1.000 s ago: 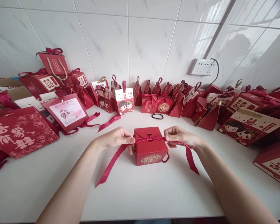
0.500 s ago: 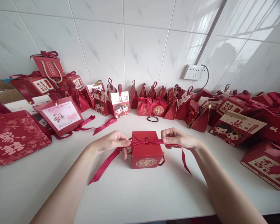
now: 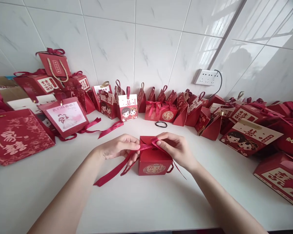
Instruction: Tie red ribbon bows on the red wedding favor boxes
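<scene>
A small red gift box with a gold round emblem stands upright on the white table, between my hands. A dark red ribbon runs across its top. My left hand pinches the ribbon at the box's left side, and a long tail hangs from it onto the table. My right hand pinches a folded piece of the ribbon over the middle of the lid; its fingers hide the knot. A twisted red cord handle sticks out at the box's right side, and another shows below my left fingers.
Several red and white gift boxes line the tiled wall. A flat red box lies at the left, and more boxes crowd the right. A black elastic loop and a loose ribbon lie behind the box. A power strip is on the wall.
My right hand has moved left from the box's right side to the middle of the lid, folding the ribbon there. My left hand still pinches its side. The view has shifted slightly.
</scene>
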The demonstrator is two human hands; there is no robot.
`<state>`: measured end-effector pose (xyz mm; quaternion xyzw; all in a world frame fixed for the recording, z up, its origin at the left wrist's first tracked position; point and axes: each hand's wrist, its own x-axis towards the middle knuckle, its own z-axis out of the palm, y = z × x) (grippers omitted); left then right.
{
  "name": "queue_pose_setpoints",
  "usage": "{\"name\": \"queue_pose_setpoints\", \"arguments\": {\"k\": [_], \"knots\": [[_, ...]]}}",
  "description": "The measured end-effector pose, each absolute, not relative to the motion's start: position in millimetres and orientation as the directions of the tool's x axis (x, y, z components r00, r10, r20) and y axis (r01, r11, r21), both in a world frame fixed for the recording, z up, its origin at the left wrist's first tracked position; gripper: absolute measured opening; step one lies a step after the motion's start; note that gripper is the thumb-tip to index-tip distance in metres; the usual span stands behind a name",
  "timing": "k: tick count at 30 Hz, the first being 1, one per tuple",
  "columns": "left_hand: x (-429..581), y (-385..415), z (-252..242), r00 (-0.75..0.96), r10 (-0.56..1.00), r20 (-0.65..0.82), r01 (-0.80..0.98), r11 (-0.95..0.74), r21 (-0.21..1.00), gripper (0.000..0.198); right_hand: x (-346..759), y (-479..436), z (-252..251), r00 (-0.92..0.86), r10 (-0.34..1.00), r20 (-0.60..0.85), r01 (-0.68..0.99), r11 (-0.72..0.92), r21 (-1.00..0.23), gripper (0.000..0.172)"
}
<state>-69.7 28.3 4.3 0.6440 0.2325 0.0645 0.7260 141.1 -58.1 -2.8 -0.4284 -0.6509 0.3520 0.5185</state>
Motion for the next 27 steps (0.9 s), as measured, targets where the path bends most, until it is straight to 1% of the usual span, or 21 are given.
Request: {"name": "queue_pose_setpoints", "arguments": {"k": [3, 5, 8, 10, 11, 14, 15, 19, 20, 23, 27], "knots": [[-65, 18, 14, 0.787, 0.59, -0.179, 0.251, -0.042, 0.967, 0.028, 137, -57, -6, -0.034, 0.915, 0.403, 0.283, 0.395, -0.874, 0.014], [-61, 10, 20, 0.712, 0.692, -0.117, 0.337, -0.192, 0.922, 0.029, 136, -57, -7, -0.016, 0.911, 0.411, 0.32, 0.395, -0.861, 0.014], [-58, 1, 23, 0.657, 0.754, 0.018, 0.397, -0.366, 0.842, 0.023, 136, -59, -6, -0.055, 0.916, 0.398, 0.362, 0.39, -0.847, 0.014], [-58, -2, 24, 0.656, 0.751, 0.076, 0.407, -0.436, 0.803, 0.018, 137, -59, -6, -0.087, 0.92, 0.381, 0.376, 0.385, -0.843, 0.014], [-59, -3, 23, 0.664, 0.743, 0.082, 0.417, -0.459, 0.784, 0.018, 138, -59, -6, -0.089, 0.925, 0.37, 0.375, 0.375, -0.848, 0.013], [-62, -3, 22, 0.711, 0.697, 0.097, 0.429, -0.539, 0.725, 0.015, 138, -58, -6, -0.019, 0.941, 0.337, 0.324, 0.325, -0.889, 0.006], [-63, -2, 21, 0.724, 0.68, 0.116, 0.421, -0.569, 0.707, 0.015, 138, -57, -7, 0.013, 0.947, 0.322, 0.298, 0.304, -0.905, 0.006], [-63, -2, 16, 0.721, 0.662, 0.204, 0.406, -0.643, 0.65, 0.027, 137, -56, -6, 0.097, 0.964, 0.249, 0.217, 0.224, -0.95, 0.017], [-62, -2, 15, 0.715, 0.661, 0.227, 0.403, -0.655, 0.639, 0.026, 137, -56, -5, 0.106, 0.967, 0.232, 0.206, 0.207, -0.957, 0.018], [-60, -1, 14, 0.706, 0.647, 0.286, 0.386, -0.691, 0.611, 0.013, 137, -55, -3, 0.113, 0.976, 0.185, 0.177, 0.163, -0.971, 0.02], [-56, 0, 12, 0.703, 0.602, 0.38, 0.31, -0.739, 0.598, 0.015, 137, -55, -4, 0.089, 0.979, 0.182, 0.158, 0.167, -0.973, 0.02]]}}
